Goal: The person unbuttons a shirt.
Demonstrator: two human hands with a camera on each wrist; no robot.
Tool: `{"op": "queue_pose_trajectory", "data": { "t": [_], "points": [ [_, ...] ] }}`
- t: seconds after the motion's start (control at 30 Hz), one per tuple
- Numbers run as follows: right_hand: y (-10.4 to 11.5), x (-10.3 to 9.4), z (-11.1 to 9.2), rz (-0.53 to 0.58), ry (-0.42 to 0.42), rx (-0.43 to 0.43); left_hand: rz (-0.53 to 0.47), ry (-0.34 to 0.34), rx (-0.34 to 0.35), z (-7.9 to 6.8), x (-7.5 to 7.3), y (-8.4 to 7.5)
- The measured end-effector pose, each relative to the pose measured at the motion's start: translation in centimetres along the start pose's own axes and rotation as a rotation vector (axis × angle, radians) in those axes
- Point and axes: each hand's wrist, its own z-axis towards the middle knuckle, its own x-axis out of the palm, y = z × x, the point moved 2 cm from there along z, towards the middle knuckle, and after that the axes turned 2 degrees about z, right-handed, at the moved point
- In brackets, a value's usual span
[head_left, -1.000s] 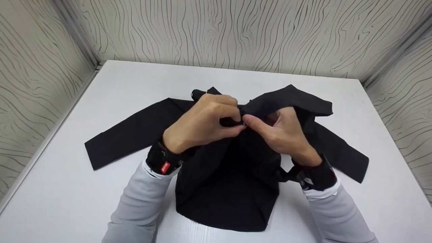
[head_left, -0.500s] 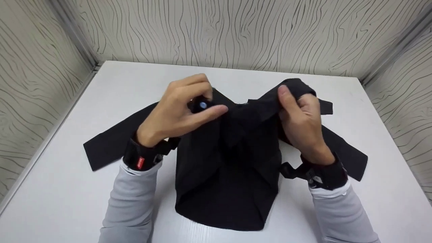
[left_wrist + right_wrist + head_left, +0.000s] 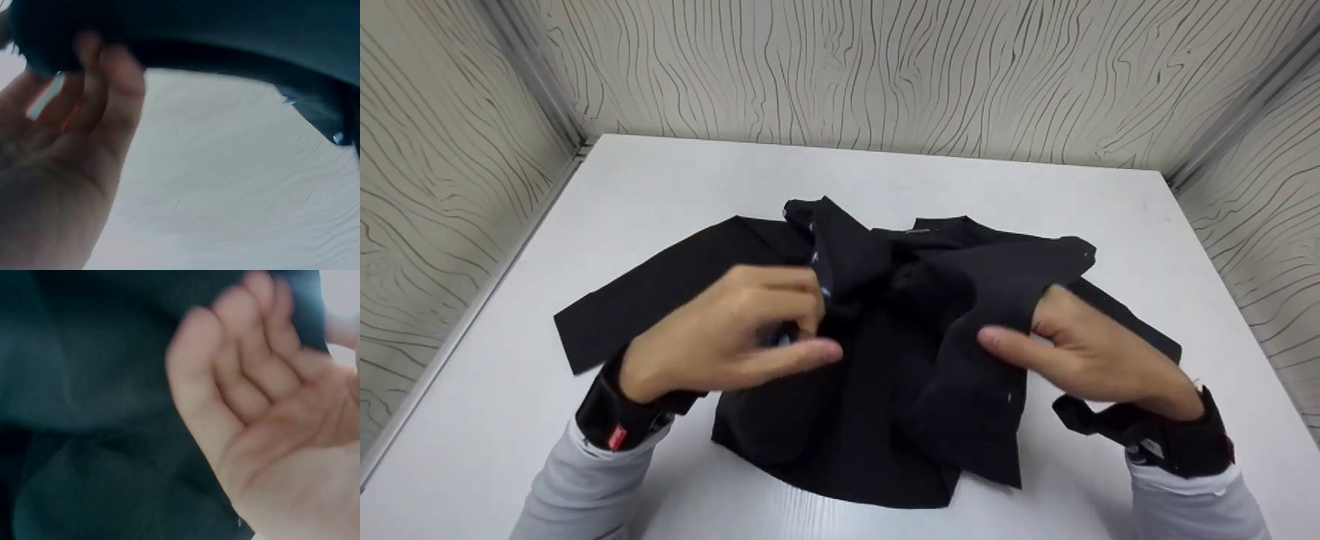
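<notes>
A black button-up shirt (image 3: 877, 420) lies on the white table, its front panels parted and partly lifted. My left hand (image 3: 727, 330) holds the left front edge in curled fingers. Between those fingers and the thumb a pale button shows. Dark cloth (image 3: 225, 34) covers part of the same hand's fingers in the left wrist view. At the right front panel, the fingers of my right hand (image 3: 1095, 352) go behind the cloth, while its thumb lies in front. Loosely curled right fingers (image 3: 197, 354) appear against the cloth in the right wrist view, with no fabric seen inside the palm.
One sleeve (image 3: 652, 300) stretches out to the left on the white table (image 3: 675, 169). The other sleeve lies partly under the right panel. Patterned wall panels (image 3: 840, 67) stand behind the table and at both sides.
Both hands were together at the collar; they have since separated and moved down toward the front. The right panel has swung down over the shirt's right side.
</notes>
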Motion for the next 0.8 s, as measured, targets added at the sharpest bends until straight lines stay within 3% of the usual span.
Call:
{"op": "queue_pose_trajectory", "data": {
  "t": [0.13,0.2,0.27,0.3,0.37,0.47,0.57,0.63,0.7,0.8],
  "points": [
    [-1.4,1.8,-2.7,-0.105,0.273,0.041,-0.011,0.375,-0.016,-1.8,3.1,-0.8],
    [-1.9,1.9,-4.0,-0.143,0.384,0.067,-0.038,0.532,-0.051,-2.4,4.3,-0.9],
    [-2.3,1.2,-4.9,-0.118,0.442,0.064,-0.057,0.615,-0.094,-2.6,4.8,-0.6],
    [-2.5,0.6,-5.2,-0.094,0.439,0.059,-0.057,0.621,-0.111,-2.4,4.7,-0.2],
    [-2.8,-1.0,-5.4,-0.044,0.365,0.048,-0.046,0.566,-0.150,-1.6,4.1,1.0],
    [-3.9,-3.4,-4.6,-0.041,0.124,0.112,0.025,0.361,-0.230,0.1,2.7,4.2],
    [-6.1,-5.1,-3.4,-0.212,-0.124,0.255,0.106,0.131,-0.343,2.0,1.4,8.3],
    [-8.1,-5.7,-2.4,-0.336,-0.211,0.339,0.158,0.018,-0.439,3.1,0.7,11.0],
    [-10.0,-6.0,-1.5,-0.437,-0.228,0.393,0.191,-0.033,-0.555,4.1,0.3,13.5],
    [-12.6,-6.4,-0.4,-0.472,-0.173,0.463,0.201,0.023,-0.736,4.9,0.0,16.6]
  ]
}}
